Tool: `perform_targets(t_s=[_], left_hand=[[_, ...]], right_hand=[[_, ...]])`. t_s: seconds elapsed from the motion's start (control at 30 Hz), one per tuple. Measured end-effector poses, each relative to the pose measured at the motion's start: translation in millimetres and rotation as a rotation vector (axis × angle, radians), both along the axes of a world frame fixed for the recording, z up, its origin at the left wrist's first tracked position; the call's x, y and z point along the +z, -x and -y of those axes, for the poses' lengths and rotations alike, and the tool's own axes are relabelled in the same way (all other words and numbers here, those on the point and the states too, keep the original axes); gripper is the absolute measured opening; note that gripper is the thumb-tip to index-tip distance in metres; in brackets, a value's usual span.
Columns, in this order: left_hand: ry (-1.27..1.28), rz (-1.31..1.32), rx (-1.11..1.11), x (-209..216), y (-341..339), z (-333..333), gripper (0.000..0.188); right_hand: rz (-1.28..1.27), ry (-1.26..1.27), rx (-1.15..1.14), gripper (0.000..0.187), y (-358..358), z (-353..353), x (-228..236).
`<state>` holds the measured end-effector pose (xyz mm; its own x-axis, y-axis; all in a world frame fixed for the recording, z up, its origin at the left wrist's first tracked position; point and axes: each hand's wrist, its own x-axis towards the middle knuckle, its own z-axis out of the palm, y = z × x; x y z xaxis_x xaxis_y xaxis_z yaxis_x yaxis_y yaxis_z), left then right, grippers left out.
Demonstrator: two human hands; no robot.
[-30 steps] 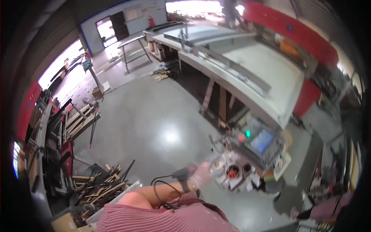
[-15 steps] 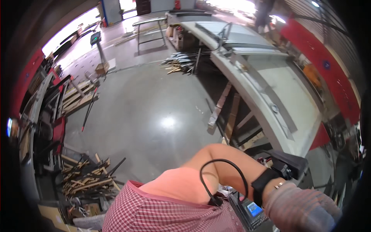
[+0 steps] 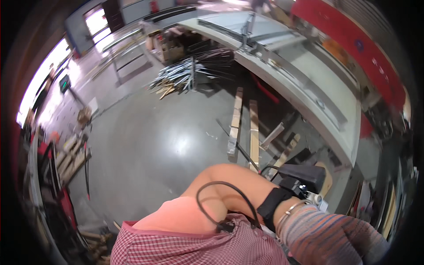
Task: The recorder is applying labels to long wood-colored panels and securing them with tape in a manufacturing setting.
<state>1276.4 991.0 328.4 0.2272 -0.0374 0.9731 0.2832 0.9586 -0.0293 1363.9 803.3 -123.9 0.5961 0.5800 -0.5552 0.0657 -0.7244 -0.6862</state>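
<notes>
My left arm comes up from the lower edge and bends across to the right. My left hand [image 3: 331,236] wears a striped knitted glove, and its fingers merge into the dark lower right rim, so what it holds, if anything, is hidden. A black strap [image 3: 274,204] and a metal bracelet [image 3: 291,208] circle the wrist. Over the wrist sits a black boxy device [image 3: 302,176], with a looped black cable [image 3: 229,184] running along the arm. A red checked garment [image 3: 190,247] covers my body. I cannot make out my right hand.
A large pale machine bed [image 3: 304,95] stretches along the right, before a red machine panel [image 3: 353,37]. Wooden bars [image 3: 254,132] lie on the floor beneath its edge. Ahead lies a heap of metal strips [image 3: 190,73]. More timber [image 3: 73,161] is stacked at the left.
My view has turned to the right, so machine, strips and floor shift left in the picture. The gloved hand remains low at the right; the small screen beside it has gone from sight.
</notes>
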Motion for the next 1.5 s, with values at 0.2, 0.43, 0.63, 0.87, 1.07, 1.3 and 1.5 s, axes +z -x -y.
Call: perform_targets(t_s=[0.2,0.43,0.63,0.87,1.07,1.3,1.5], left_hand=[[-0.061,-0.026,-0.239,-23,-25,-50,0.031],[-0.156,-0.088,-0.135,-82,-102,-63,0.022],[-0.031,0.303,-0.518,-54,-166,-80,0.027],[-0.223,0.355,-0.562,-79,-147,11,0.035],[-0.437,0.357,-0.527,-77,-138,103,0.034],[-0.564,0.305,-0.381,-89,-122,164,0.035],[-0.582,0.288,-0.433,-103,-127,214,0.037]], right_hand=[[-0.139,0.165,-0.502,0.048,84,25,-55],[-0.376,0.205,-0.927,0.046,252,31,-117],[-0.291,0.273,-1.592,0.039,361,41,-187],[-0.211,0.078,-1.396,0.038,336,94,-236],[-0.307,0.018,-1.306,0.038,289,149,-240],[-0.36,-0.155,-1.351,0.026,292,225,-253],[-0.382,-0.21,-1.444,0.042,311,270,-226]])
